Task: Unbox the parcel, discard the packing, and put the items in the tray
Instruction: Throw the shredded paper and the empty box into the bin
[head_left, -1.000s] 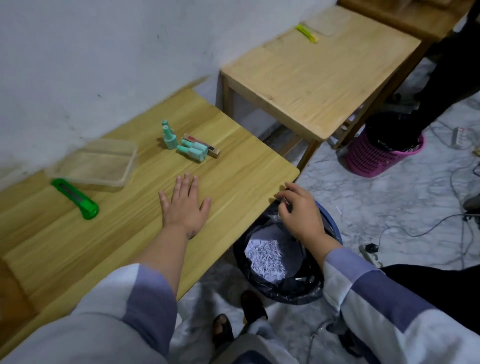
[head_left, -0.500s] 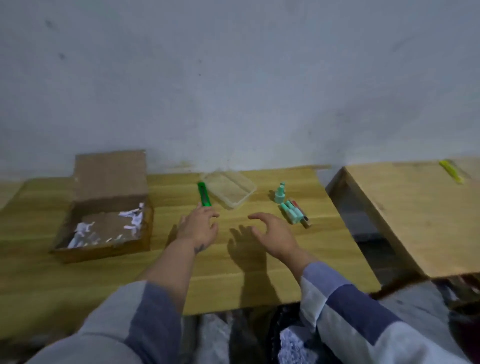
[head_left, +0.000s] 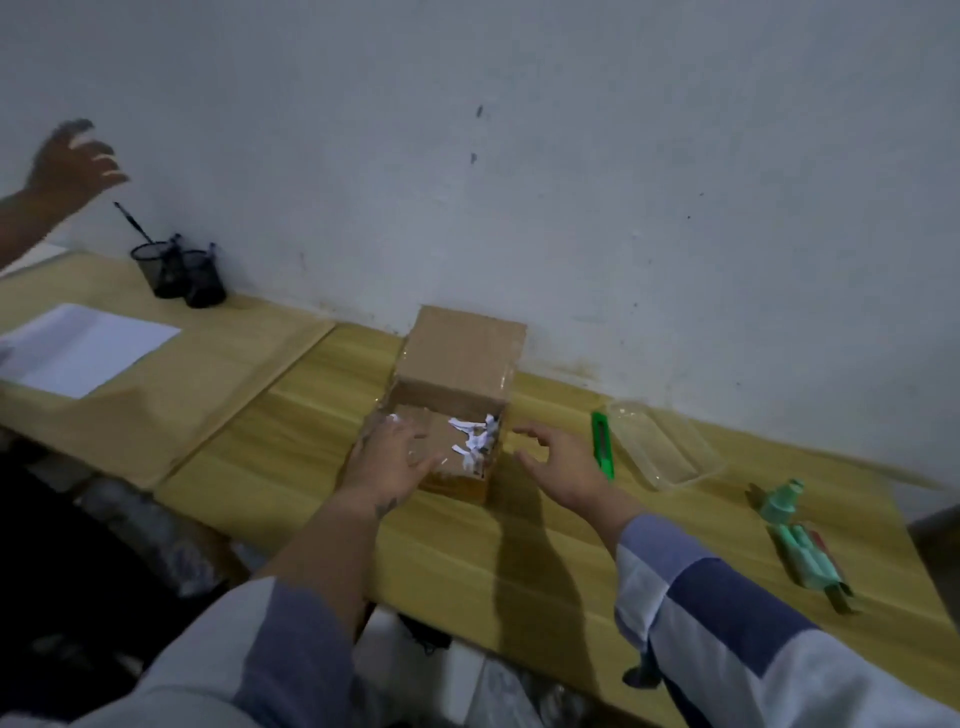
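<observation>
Both hands have moved to the box (head_left: 457, 415): left hand (head_left: 387, 462) seems to touch it, right hand (head_left: 563, 465) beside it, fingers spread.

— Looks like a plain office or study room, sparsely kept.
— Shown by what?
— Light wooden desks (head_left: 270, 415) pushed in a row against a bare, scuffed white wall (head_left: 571, 182); two black mesh pen holders (head_left: 179, 275) with pens; a white sheet of paper (head_left: 83, 348) lying flat on the far left desk.
— And a green utility knife (head_left: 602, 444) too.
</observation>
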